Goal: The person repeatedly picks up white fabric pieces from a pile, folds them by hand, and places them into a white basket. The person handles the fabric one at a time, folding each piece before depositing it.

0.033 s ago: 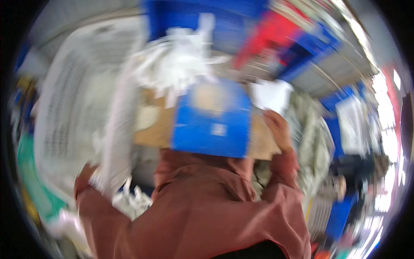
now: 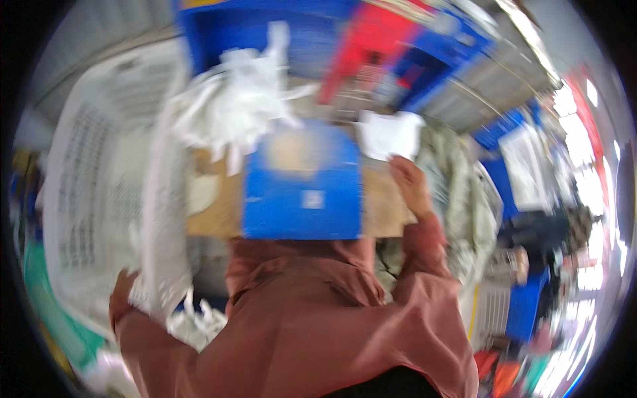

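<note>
My left hand (image 2: 125,286) is at the near end of a large white slotted plastic basket (image 2: 166,192), its fingers apart and nothing visible in them. My right hand (image 2: 413,186) is loosely bent, with its fingertips at the near edge of a white piece (image 2: 391,136) that looks like cloth. Blur hides whether the fingers grip it. Between my hands, a blue board (image 2: 302,209) with a worn tan patch lies over a brown board (image 2: 388,205). Beyond it is a heap of white cloth-like strips (image 2: 232,99).
Blue bins (image 2: 305,33) and a red container (image 2: 371,43) stand at the back. Grey-green fabric (image 2: 458,192) is bunched right of my right hand. More white scraps (image 2: 199,325) lie low beside the basket. A pale crate (image 2: 492,312) stands at the right.
The whole view has shifted, so the boards, basket and bins appear farther left. My right hand stays by the white piece, and my left hand stays at the basket.
</note>
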`<state>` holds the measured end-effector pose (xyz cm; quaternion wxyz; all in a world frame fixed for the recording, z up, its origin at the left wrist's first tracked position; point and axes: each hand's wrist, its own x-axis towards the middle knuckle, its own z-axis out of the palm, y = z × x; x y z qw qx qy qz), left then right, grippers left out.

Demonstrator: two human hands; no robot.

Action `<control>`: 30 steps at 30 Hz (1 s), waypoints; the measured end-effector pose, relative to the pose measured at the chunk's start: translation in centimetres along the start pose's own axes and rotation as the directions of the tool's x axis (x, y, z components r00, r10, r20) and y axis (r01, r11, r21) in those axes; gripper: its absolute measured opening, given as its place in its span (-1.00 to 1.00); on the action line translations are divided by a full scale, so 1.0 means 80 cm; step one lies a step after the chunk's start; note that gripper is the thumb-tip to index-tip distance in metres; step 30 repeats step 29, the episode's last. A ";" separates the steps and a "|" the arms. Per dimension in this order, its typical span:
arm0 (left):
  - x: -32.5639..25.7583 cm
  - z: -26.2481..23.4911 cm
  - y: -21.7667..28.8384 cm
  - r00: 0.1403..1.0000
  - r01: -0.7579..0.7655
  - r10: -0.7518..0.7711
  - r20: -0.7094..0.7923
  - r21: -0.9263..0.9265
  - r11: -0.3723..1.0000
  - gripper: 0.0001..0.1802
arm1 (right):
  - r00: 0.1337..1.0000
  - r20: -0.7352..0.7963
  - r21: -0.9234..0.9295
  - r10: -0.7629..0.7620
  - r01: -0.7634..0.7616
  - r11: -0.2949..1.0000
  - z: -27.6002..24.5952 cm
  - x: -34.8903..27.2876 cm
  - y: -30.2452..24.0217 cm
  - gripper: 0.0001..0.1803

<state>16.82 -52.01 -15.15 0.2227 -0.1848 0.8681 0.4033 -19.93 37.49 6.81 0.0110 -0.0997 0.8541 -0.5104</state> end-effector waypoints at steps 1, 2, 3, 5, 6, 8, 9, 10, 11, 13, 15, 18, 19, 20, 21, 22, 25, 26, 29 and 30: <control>0.010 -0.011 0.006 0.998 0.063 -0.064 -0.003 -0.141 0.988 -0.55 | 0.992 -0.117 -0.175 0.037 -0.058 0.983 -0.010 0.011 0.016 -0.54; 0.006 -0.022 0.013 0.996 0.080 -0.084 -0.008 -0.244 0.967 -0.53 | 0.976 -0.213 -0.324 0.054 -0.122 0.938 -0.014 0.028 0.029 -0.46; 0.001 -0.035 0.024 0.997 0.064 -0.073 -0.020 -0.297 0.953 -0.52 | 0.961 -0.241 -0.398 -0.134 0.028 0.917 -0.014 0.042 0.039 -0.37; -0.027 -0.037 0.049 0.848 0.147 -0.245 -0.469 -0.236 0.960 -0.42 | 0.953 -0.160 -0.716 -0.256 0.067 0.695 -0.014 0.067 0.055 -0.10; -0.031 -0.058 0.072 0.847 0.115 -0.200 -0.493 -0.199 0.973 -0.41 | 0.966 -0.114 -0.776 -0.231 0.058 0.628 -0.007 0.069 0.056 -0.05; -0.051 -0.084 0.141 0.837 0.066 -0.131 -0.531 -0.140 0.988 -0.40 | 0.985 -0.035 -0.831 -0.170 0.066 0.553 0.006 0.087 0.074 0.00; -0.055 -0.090 0.183 0.831 0.044 -0.103 -0.546 -0.119 0.992 -0.40 | 0.987 -0.001 -0.833 -0.160 0.088 0.547 0.009 0.096 0.084 0.01; -0.061 -0.093 0.226 0.829 -0.027 -0.043 -0.557 -0.116 0.993 -0.40 | 0.986 -0.038 -0.818 -0.160 0.061 0.572 0.009 0.105 0.095 -0.04; -0.066 -0.092 0.270 0.829 -0.012 -0.029 -0.559 -0.069 0.998 -0.41 | 0.992 -0.028 -0.803 -0.125 0.052 0.593 0.008 0.111 0.105 -0.10; -0.072 -0.078 0.353 0.831 -0.114 0.072 -0.551 -0.043 0.993 -0.43 | 0.997 -0.008 -0.784 -0.078 0.042 0.620 0.007 0.119 0.127 -0.22; -0.063 -0.051 0.435 0.824 -0.121 0.104 -0.558 0.006 0.993 -0.46 | 0.987 -0.010 -0.834 -0.160 0.080 0.546 0.016 0.123 0.142 -0.44; -0.064 -0.012 0.551 0.874 -0.169 0.237 -0.424 0.192 0.967 -0.50 | 0.967 -0.061 -0.813 -0.249 0.097 0.574 0.009 0.125 0.137 -0.60; -0.069 -0.002 0.582 0.895 -0.179 0.275 -0.351 0.283 0.942 -0.52 | 0.972 -0.101 -0.763 -0.214 0.062 0.644 0.003 0.124 0.128 -0.62; -0.059 0.019 0.611 0.897 -0.318 0.346 -0.274 0.143 0.937 -0.47 | 0.968 -0.220 -0.620 -0.117 -0.047 0.783 -0.003 0.123 0.114 -0.61; -0.053 0.042 0.634 0.919 -0.320 0.321 -0.230 0.043 0.947 -0.47 | 0.936 -0.318 -0.560 -0.152 -0.056 0.827 -0.014 0.121 0.098 -0.61; -0.045 0.068 0.654 0.934 -0.314 0.305 -0.184 -0.022 0.949 -0.49 | 0.891 -0.411 -0.498 -0.192 -0.043 0.866 -0.024 0.121 0.078 -0.61; -0.005 0.163 0.714 0.840 -0.507 0.535 -0.088 -0.474 0.719 -0.45 | 0.807 -0.469 -0.476 -0.358 0.111 0.873 -0.037 0.090 0.023 -0.66; -0.001 0.196 0.730 0.833 -0.428 0.552 -0.032 -0.670 0.607 -0.41 | 0.817 -0.426 -0.493 -0.389 0.151 0.857 -0.026 0.069 0.006 -0.68; 0.030 0.267 0.789 0.843 -0.103 0.513 0.161 -0.888 0.448 -0.09 | 0.814 -0.311 -0.534 -0.491 0.278 0.799 -0.007 0.016 -0.031 -0.69; 0.030 0.267 0.789 0.843 -0.103 0.513 0.161 -0.888 0.448 -0.09 | 0.814 -0.311 -0.534 -0.491 0.278 0.799 -0.007 0.016 -0.031 -0.69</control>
